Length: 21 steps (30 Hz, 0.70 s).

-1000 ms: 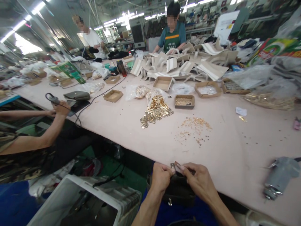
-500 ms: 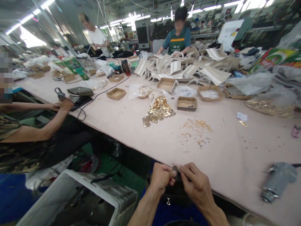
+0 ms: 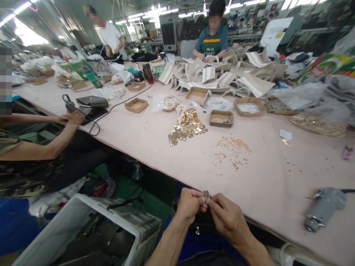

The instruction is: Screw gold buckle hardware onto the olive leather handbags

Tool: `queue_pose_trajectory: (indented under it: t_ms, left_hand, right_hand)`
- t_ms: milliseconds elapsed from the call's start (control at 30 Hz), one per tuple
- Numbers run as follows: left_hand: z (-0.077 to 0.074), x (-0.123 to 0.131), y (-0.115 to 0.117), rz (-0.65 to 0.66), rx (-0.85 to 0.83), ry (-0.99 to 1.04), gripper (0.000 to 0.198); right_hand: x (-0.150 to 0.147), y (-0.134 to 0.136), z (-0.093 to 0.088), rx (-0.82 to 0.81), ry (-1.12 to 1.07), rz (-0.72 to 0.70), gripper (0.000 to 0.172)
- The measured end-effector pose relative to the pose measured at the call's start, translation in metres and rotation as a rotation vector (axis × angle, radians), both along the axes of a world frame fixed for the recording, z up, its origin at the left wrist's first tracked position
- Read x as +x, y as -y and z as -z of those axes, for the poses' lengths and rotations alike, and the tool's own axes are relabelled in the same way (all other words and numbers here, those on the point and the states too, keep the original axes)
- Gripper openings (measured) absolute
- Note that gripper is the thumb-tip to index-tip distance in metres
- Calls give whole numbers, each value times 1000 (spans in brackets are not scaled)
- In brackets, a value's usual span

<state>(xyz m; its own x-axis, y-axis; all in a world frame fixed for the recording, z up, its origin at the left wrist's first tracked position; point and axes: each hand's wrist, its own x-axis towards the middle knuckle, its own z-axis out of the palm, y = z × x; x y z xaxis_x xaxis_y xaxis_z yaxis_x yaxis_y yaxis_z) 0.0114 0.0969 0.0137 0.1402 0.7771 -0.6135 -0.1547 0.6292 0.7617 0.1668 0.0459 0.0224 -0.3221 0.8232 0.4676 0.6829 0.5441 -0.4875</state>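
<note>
Between my hands, just off the table's near edge, is a small rectangular metal plate (image 3: 206,196) with cut-out slots. My left hand (image 3: 190,205) pinches it from the left side. The fingers of my right hand (image 3: 226,216) are closed at its right and lower edge; whether they hold a further small part is hidden. Below my hands lies a dark bag piece with a shiny metal stud (image 3: 197,231), resting over my lap. On the table ahead are a heap of gold metal plates (image 3: 190,125) and a scatter of tiny gold fittings (image 3: 233,149).
A grey power tool (image 3: 324,208) lies at the right. A grey crate (image 3: 138,225) with dark pieces stands at lower left. Small cardboard boxes (image 3: 221,119) and strap pieces (image 3: 222,75) lie farther back. A co-worker's hand (image 3: 74,116) holds a corded tool at left.
The metal plate has been raised slightly and now shows its face more fully above my fingertips. My right hand has shifted slightly. The whole view has tilted a little.
</note>
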Motion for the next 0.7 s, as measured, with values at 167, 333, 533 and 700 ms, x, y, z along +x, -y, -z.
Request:
queue_pose_trajectory:
  t_ms: [167,333,533,700]
  left_hand:
    - [-6,-2,1,52,68,16,25]
    - [-7,-1,4,44,130,-32,24]
    - [-5,-3,5,79,148,-4,19]
    - [-7,-4,4,84,128,37,14]
  right_hand:
    - [3,-2,-5,-17,6,-66,30]
    - [8,-5,-14,-215,-79,-93,27]
    - [14,-14,-13,-396,-149,-65,47]
    - [17,-20,-6,-436,-177,-72,32]
